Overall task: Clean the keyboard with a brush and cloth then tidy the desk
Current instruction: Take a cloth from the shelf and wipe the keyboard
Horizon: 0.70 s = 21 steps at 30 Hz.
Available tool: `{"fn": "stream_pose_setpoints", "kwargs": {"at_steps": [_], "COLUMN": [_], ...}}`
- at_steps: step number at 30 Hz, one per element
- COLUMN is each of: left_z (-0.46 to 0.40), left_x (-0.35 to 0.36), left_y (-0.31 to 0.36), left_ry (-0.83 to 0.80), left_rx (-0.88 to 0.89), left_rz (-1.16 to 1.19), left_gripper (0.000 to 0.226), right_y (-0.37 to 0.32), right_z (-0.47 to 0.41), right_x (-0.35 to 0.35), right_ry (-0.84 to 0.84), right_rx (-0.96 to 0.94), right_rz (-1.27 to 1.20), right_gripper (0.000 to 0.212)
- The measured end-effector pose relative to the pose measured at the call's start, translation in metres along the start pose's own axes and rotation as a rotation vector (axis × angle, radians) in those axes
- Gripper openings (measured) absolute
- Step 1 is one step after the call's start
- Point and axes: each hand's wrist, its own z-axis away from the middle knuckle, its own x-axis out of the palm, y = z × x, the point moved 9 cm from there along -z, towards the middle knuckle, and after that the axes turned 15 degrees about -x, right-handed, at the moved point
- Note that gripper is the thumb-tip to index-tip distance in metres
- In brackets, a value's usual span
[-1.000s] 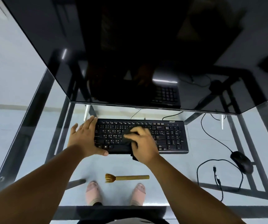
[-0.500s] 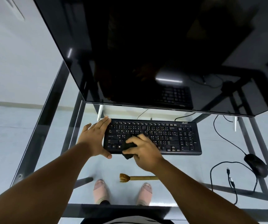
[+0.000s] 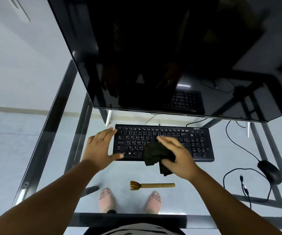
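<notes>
Nearest you, at six o'clock on the glass desk (image 3: 55,126), the brush (image 3: 151,185) lay on its side, bristles toward nine o'clock and handle toward three, apart from both hands. Beyond it, your right hand (image 3: 179,156) had its grip on the dark cloth (image 3: 155,154), thumb and fingers pinching the bunched fabric, which sat on the near middle keys of the keyboard (image 3: 164,143) and hung over its front edge. Your left hand (image 3: 101,146) kept a wide grip, fingers straight along the keyboard's nine o'clock end and the thumb pressed on its near corner. At three o'clock the black mouse (image 3: 270,171) rested on the desk with its cable looping beside it, well apart from the keyboard. Farthest, at twelve o'clock, the dark monitor (image 3: 170,56) stood behind the keyboard, its screen reflecting the keys.
</notes>
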Motion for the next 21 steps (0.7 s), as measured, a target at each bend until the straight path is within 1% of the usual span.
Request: {"fn": "stream_pose_setpoints", "kwargs": {"at_steps": [2,3,4,5,7,10,11,13,15,17,18,21], "left_z": [0.011,0.017,0.022,0.027,0.034,0.038,0.038,0.037,0.036,0.037,0.038,0.043], "left_x": [-0.013,-0.016,-0.015,-0.012,-0.003,0.009,0.013,0.018,0.018,0.017,0.019,0.03], "left_y": [-0.003,-0.005,-0.005,-0.004,0.007,0.023,0.027,0.034,0.038,0.042,0.046,0.068], "left_ry": [0.165,0.222,0.237,0.218,0.158,0.083,0.06,0.02,-0.024,-0.105,-0.163,-0.396], "left_rx": [-0.014,-0.026,-0.048,-0.071,-0.089,-0.101,-0.11,-0.14,-0.215,-0.334,-0.393,-0.512], "left_rz": [0.102,0.16,0.217,0.264,0.298,0.347,0.384,0.499,0.647,0.806,0.89,1.124], "left_gripper": [0.059,0.048,0.037,0.024,0.002,0.006,0.006,0.007,0.01,0.014,0.016,0.021], "right_y": [0.011,0.015,0.018,0.02,0.022,0.02,0.02,0.018,0.015,0.016,0.017,0.017], "right_z": [0.009,0.011,0.012,0.011,0.006,-0.002,-0.002,-0.003,0.001,0.009,0.014,0.023], "right_x": [-0.018,-0.022,-0.024,-0.023,-0.019,-0.012,-0.01,-0.012,-0.018,-0.023,-0.024,-0.023], "right_ry": [0.127,0.14,0.119,0.07,-0.047,-0.181,-0.205,-0.198,-0.139,-0.058,-0.01,0.106], "right_rx": [0.135,0.192,0.236,0.27,0.302,0.312,0.313,0.313,0.309,0.319,0.337,0.367], "right_rz": [0.015,0.068,0.117,0.153,0.18,0.181,0.184,0.15,0.047,-0.149,-0.296,-0.712], "right_gripper": [0.06,0.051,0.042,0.038,0.034,0.02,0.021,0.026,0.023,0.014,0.004,0.027]}}
